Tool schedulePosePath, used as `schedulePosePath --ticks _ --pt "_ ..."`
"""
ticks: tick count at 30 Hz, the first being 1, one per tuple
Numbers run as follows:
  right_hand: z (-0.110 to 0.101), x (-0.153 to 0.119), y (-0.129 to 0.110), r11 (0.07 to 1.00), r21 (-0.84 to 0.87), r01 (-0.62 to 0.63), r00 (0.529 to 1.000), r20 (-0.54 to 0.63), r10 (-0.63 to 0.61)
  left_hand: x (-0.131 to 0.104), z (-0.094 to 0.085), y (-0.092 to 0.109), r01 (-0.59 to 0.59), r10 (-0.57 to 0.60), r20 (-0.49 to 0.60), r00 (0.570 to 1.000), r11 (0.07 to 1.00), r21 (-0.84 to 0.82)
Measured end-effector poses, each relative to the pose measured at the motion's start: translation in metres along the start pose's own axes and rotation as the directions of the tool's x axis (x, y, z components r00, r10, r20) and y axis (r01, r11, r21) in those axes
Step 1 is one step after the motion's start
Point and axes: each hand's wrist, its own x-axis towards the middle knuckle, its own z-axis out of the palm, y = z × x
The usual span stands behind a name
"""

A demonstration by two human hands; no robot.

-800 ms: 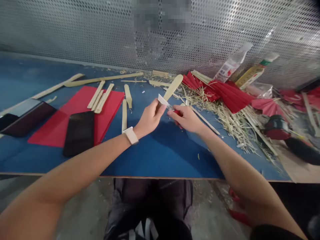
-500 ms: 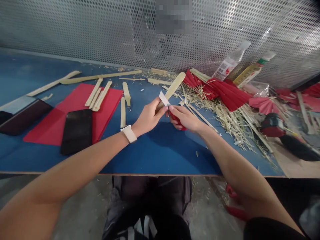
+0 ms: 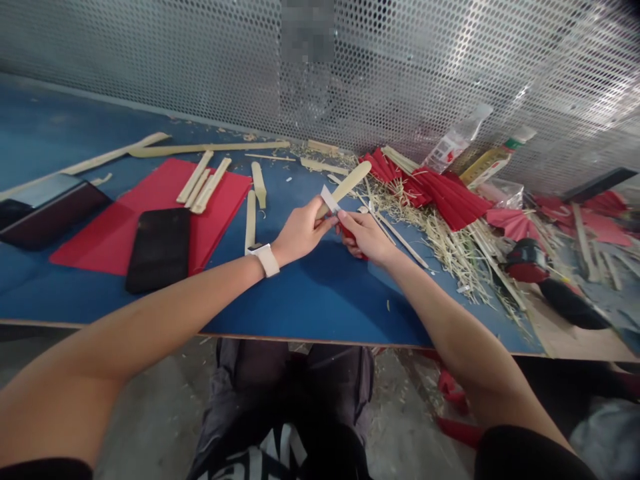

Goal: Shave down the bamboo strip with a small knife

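Note:
My left hand (image 3: 300,232), with a pale watch strap at the wrist, is closed around a flat bamboo strip (image 3: 354,179). The strip's rounded end points up and away to the right; its near end is hidden in my fingers. My right hand (image 3: 371,237) grips the red handle of a knife (image 3: 329,199). Its short, pale, slanted blade lies across the strip, close to my left thumb. Both hands almost meet above the blue table (image 3: 310,307). Whether the edge cuts into the bamboo I cannot tell.
Left are red sheets (image 3: 115,230) bearing bamboo pieces (image 3: 210,187) and a black phone (image 3: 159,250). Right lie shavings (image 3: 450,257), red folded fans (image 3: 445,200), two bottles (image 3: 453,147) and a power drill (image 3: 527,260). A perforated metal panel (image 3: 200,73) stands behind.
The view has turned and tilted slightly. Both hands keep the same grips, and the knife blade remains across the bamboo strip with only a slight shift.

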Motion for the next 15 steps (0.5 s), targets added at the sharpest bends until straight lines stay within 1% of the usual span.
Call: schedulePosePath --ticks 8,15 --pt "0.005 -0.001 0.003 0.999 -0.012 0.034 0.996 -0.084 -0.035 0.000 0.000 0.005 0.016 -0.015 -0.037 0.999 0.999 0.039" --pt "0.011 -0.002 0.003 0.999 -0.010 0.048 0.987 -0.156 -0.049 0.000 0.003 0.010 0.065 -0.054 -0.109 0.993 0.993 0.099"
